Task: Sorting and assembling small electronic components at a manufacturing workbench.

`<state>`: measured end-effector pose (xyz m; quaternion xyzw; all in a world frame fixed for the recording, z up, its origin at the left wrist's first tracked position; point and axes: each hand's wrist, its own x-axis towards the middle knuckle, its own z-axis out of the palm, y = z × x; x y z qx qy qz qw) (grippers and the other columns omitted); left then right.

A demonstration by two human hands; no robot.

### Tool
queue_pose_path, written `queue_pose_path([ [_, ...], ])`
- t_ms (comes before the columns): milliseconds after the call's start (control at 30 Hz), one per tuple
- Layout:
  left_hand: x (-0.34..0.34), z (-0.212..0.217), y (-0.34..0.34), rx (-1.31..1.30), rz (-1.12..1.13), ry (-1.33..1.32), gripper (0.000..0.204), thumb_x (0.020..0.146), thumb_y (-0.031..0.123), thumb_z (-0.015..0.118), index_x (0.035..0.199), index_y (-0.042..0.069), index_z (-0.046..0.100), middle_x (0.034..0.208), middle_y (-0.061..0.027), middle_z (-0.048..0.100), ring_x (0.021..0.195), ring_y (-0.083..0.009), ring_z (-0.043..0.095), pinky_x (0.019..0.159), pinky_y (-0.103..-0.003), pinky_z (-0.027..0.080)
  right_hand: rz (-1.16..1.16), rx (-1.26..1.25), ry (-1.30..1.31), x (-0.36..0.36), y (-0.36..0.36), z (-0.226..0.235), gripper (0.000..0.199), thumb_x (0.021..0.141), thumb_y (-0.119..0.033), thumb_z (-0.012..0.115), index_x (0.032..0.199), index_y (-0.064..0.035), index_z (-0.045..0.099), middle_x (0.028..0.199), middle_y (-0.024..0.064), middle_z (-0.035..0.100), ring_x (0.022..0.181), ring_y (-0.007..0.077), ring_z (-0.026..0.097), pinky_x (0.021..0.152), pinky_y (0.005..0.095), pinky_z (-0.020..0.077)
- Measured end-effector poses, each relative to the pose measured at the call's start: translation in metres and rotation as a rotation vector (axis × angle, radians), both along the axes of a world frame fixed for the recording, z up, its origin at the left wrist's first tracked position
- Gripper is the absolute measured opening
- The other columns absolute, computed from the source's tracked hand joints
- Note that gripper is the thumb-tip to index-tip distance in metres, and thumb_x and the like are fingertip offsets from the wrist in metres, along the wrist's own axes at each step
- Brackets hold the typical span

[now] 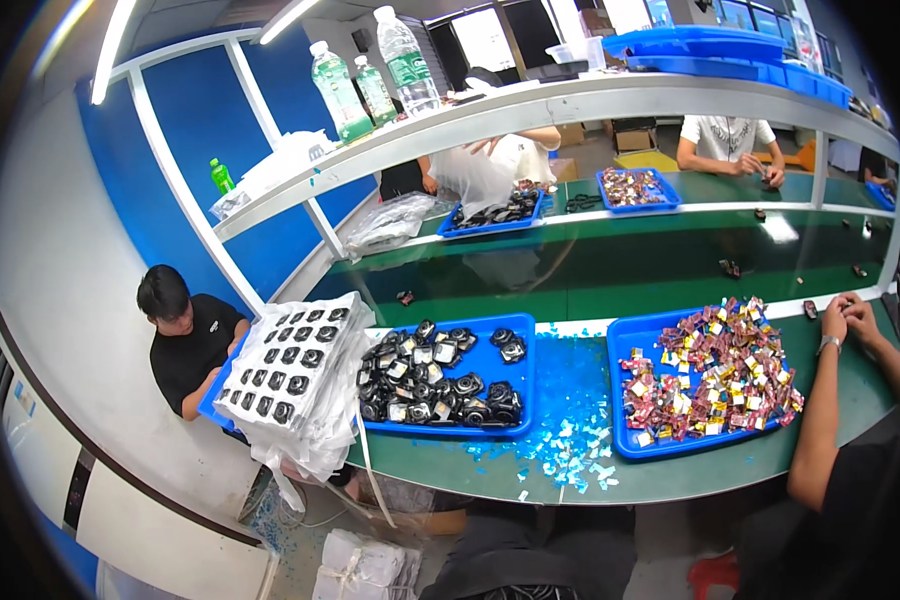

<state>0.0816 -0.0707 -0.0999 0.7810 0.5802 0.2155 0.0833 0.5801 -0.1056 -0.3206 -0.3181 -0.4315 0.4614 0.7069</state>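
Two blue trays at surface near edge: black-parts tray dead ahead, long axis left-right; packet tray to its right. Wearer's hands out of sight, grip untellable. Co-worker's hands clasped at right edge.

The person's own hands are out of view, cut off below the lower edge. The small black parts in the blue tray are too small to tell apart. A co-worker's hands at the right hold something too small to make out, and that arm runs into the dark rim. Across the belt, 2 workers' heads are hidden behind the white shelf.
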Motion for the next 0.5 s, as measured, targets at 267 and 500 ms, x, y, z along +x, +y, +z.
queue_pose_path([
  [267,-0.032,0.007,-0.009,0.013,-0.045,-0.102,0.016,0.086,0.007,0.060,0.100,0.002,0.054,0.085,-0.0085,0.059,0.072,-0.0213,0.059,0.062,-0.033,0.046,-0.015,-0.083,-0.123,-0.061,-0.011,0.009,0.035,0.099,-0.015,0.047,0.130,0.0004,0.050,0.121,0.0128,0.057,0.112,0.0201,0.055,0.099,0.0334,0.0419],
  [500,-0.056,-0.008,-0.042,-0.079,0.033,-0.227,0.017,0.085,0.006,0.060,0.100,0.002,0.054,0.084,-0.0076,0.058,0.071,-0.0202,0.058,0.061,-0.032,0.046,0.084,-0.260,-0.273,-0.109,-0.021,0.001,0.034,0.098,-0.014,0.048,0.129,0.0005,0.051,0.119,0.0129,0.059,0.110,0.0199,0.057,0.098,0.0334,0.0428],
])
